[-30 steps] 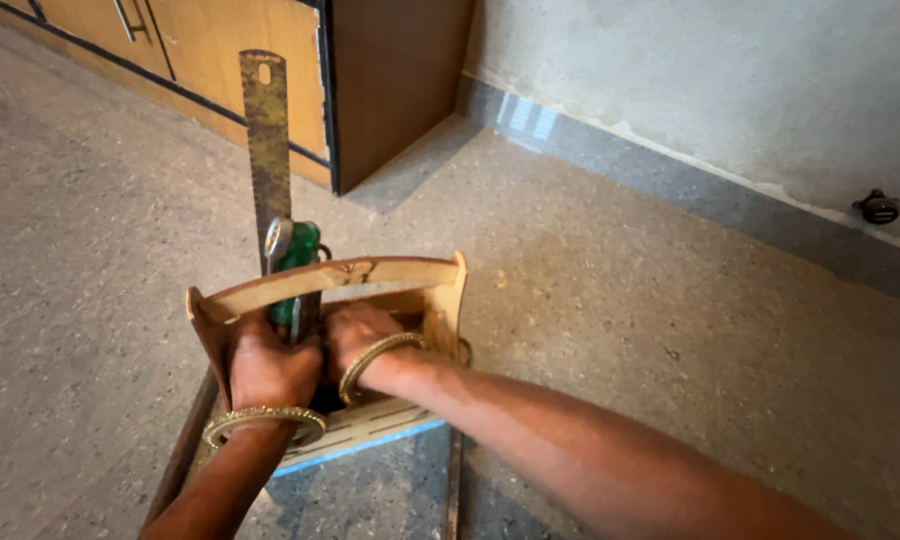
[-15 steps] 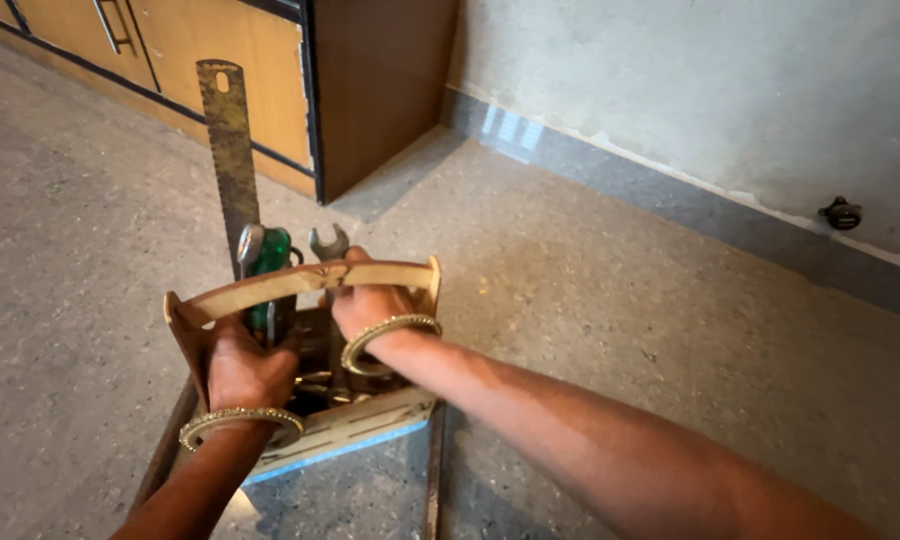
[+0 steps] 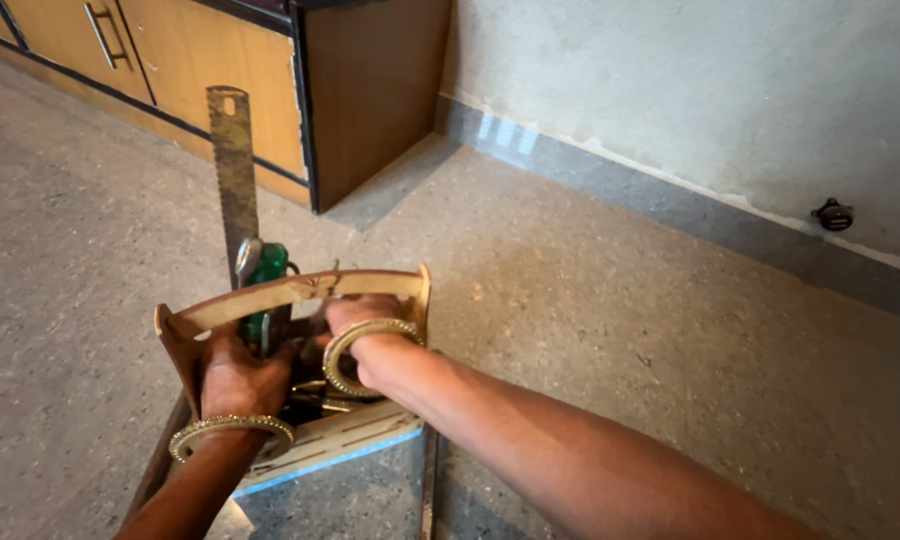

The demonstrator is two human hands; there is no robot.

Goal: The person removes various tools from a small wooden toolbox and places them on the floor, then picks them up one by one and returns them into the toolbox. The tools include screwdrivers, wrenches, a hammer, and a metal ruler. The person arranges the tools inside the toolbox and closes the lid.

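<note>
A light wooden tool caddy (image 3: 300,290) with an arched handle stands on the floor in front of me. A long metal ruler (image 3: 232,170) and a green-handled tool (image 3: 266,268) stick up out of it. My left hand (image 3: 235,375) is inside the caddy, fingers curled around the base of the green-handled tool. My right hand (image 3: 355,325) reaches under the arched handle among the tools; what its fingers hold is hidden. Both wrists wear gold bangles.
The caddy rests on a metal frame with a glass-like panel (image 3: 340,490). Wooden cabinets (image 3: 220,60) stand at the back left on a speckled stone floor (image 3: 620,330). A grey skirting runs along the plastered wall, with a small round fitting (image 3: 832,213) at right.
My view has shifted, so the caddy sits slightly lower and further left in frame. My right hand has pushed deeper under the handle; my left hand stays on the green-handled tool.
</note>
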